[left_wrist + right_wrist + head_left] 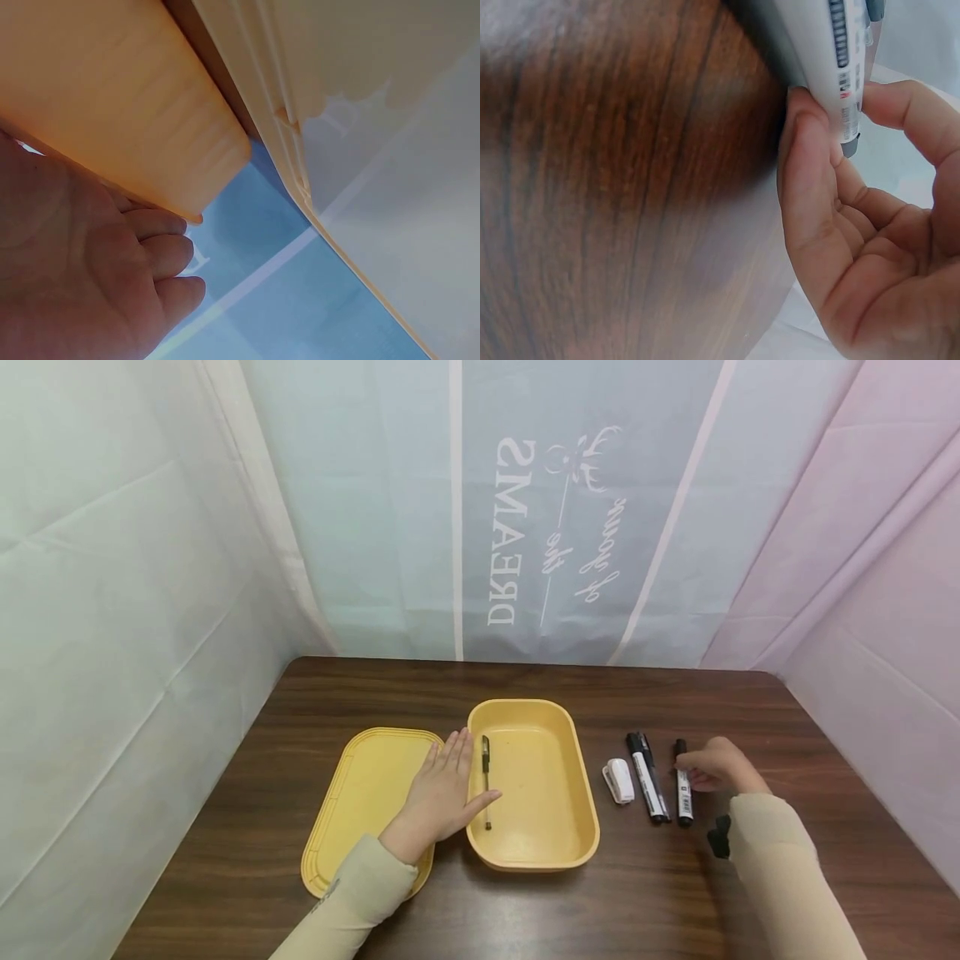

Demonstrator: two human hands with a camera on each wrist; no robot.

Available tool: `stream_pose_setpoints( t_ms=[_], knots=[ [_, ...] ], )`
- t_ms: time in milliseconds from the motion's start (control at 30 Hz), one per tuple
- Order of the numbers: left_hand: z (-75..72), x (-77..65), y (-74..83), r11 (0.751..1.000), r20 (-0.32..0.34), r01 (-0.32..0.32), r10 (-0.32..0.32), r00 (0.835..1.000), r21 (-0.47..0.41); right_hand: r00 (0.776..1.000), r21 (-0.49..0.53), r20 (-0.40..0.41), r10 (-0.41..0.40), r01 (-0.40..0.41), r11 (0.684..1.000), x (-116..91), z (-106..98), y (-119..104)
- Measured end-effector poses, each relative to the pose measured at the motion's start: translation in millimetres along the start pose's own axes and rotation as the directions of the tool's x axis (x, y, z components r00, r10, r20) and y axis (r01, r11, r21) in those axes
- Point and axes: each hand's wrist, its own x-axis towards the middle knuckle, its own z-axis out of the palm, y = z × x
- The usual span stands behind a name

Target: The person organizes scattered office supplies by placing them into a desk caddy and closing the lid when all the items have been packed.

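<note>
My left hand (442,789) lies with straight fingers along the left rim of a yellow plastic box (536,785), its thumb reaching over the rim. In the left wrist view the fingertips (184,296) are right at the box's edge. Inside the box, by the left wall, lies a black-capped pen (486,781). At the right, my right hand (717,766) pinches a white marker (684,797) with black ends, low over the table. The right wrist view has thumb and finger on either side of this marker (838,67).
Left of the box a yellow lid (356,806) lies flat, partly under the left forearm. A small white stapler (618,781) sits right of the box. Beside it lie another white marker (643,777) and a black pen (658,785). Fabric walls enclose the dark wooden table (247,827).
</note>
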Motion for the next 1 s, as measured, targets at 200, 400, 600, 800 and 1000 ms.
stream_pose_setpoints(
  t_ms=[200,400,600,800,1000],
  knots=[
    [-2.1,0.5,0.5,1.0,0.004,-0.002,0.002,1.0,-0.016,0.999,0.02,0.033,-0.012,0.011,1.0,0,-4,2],
    [-3.9,2.2,0.0,1.0,0.008,0.002,-0.002,1.0,-0.008,0.996,0.067,0.086,-0.013,0.007,0.998,2,-10,2],
    [-6.5,3.0,0.1,1.0,0.013,-0.001,0.001,1.0,-0.009,0.99,0.131,0.139,-0.009,-0.009,0.991,3,-14,6],
    [-8.4,3.2,-0.3,1.0,0.013,0.0,0.0,1.0,-0.02,0.98,0.231,0.197,-0.029,-0.018,0.973,1,-17,9],
    [-9.6,3.8,-1.0,1.0,0.019,0.004,-0.003,1.0,-0.028,0.974,0.272,0.225,-0.026,-0.037,0.961,1,-20,13]
  ],
)
